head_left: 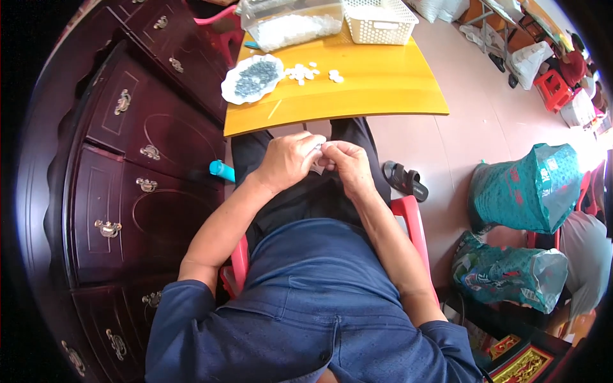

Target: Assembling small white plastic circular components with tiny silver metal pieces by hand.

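My left hand [288, 159] and my right hand [348, 164] meet over my lap, just below the near edge of the yellow table [383, 89]. Their fingertips pinch a small white piece [318, 150] between them; its shape is too small to tell. On the table lies a white plate [231, 89] heaped with small dark grey parts [255, 75]. Beside it sit several loose white pieces [305, 72]. I sit on a red plastic chair [412, 220].
A clear bin [290, 25] of white pieces and a white perforated basket [380, 22] stand at the table's far side. A dark wooden cabinet [128, 185] runs along my left. A black sandal [405, 180] and green sacks [530, 191] lie on the floor at right.
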Tool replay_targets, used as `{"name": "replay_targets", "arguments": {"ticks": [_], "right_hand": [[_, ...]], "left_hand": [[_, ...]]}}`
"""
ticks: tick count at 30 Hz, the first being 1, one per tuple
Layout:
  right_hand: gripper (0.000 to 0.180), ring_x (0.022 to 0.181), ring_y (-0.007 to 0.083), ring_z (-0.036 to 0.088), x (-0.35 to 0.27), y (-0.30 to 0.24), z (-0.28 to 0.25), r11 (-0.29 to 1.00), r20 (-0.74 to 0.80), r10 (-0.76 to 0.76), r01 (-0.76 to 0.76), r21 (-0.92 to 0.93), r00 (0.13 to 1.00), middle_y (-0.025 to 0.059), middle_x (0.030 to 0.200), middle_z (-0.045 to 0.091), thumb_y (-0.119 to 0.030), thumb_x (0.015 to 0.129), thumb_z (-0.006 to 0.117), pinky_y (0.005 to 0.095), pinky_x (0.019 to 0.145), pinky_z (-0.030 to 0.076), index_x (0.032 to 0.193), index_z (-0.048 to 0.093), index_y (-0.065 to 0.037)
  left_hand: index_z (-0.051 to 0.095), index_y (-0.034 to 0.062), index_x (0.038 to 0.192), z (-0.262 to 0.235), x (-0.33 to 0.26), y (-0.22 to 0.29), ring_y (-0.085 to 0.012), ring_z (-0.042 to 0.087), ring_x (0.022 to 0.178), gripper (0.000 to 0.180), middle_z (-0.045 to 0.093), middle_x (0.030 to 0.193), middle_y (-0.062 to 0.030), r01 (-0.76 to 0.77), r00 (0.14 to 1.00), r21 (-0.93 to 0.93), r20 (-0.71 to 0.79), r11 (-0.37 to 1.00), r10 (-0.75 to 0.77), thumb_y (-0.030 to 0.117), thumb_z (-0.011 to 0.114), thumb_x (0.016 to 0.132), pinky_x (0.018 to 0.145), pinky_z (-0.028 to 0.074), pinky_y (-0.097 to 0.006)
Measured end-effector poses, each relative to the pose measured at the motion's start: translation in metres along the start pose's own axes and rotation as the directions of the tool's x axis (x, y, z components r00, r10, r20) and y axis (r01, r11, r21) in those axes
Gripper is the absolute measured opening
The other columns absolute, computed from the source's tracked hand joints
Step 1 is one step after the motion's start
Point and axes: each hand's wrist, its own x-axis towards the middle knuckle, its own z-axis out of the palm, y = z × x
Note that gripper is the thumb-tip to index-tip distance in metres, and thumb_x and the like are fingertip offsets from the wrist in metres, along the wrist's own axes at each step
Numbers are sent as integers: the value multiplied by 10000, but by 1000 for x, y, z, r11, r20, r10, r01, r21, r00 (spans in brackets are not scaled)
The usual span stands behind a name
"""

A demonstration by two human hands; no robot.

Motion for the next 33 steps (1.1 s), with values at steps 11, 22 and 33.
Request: {"name": "replay_targets", "arguments": {"ticks": [11, 22, 33], "right_hand": [[186, 706, 71, 585, 22, -14, -21, 999, -187, -23, 14, -50, 982, 30, 829, 700, -173, 961, 648, 215, 669, 443, 996, 722, -7], [203, 746, 70, 578, 64, -27, -28, 999, -181, 1, 8, 49, 984, 14, 840, 685, -206, 985, 619, 225, 696, 437, 1024, 711, -30], [184, 821, 67, 629, 67, -4, -47, 964, -35, 260, -257, 70, 965, 35, 988, 732, -196, 1014, 590, 223, 775, 490, 1041, 687, -43]], "left_hand": [[702, 9, 979, 31, 52, -28, -301, 680, 787, 134, 703, 868, -135, -92, 996, -182, -32, 979, 87, 93, 673, 879, 720, 541, -386], [708, 13, 972, 29, 102, -59, -142, 616, 602, 114, 673, 777, -73, 76, 996, -418, 72, 905, -51, 48, 717, 863, 582, 502, -276], [712, 34, 912, 18, 171, -106, -29, 545, 616, 88, 640, 713, 33, 412, 802, -467, 593, 782, -69, 109, 694, 872, 577, 444, -220]]}}
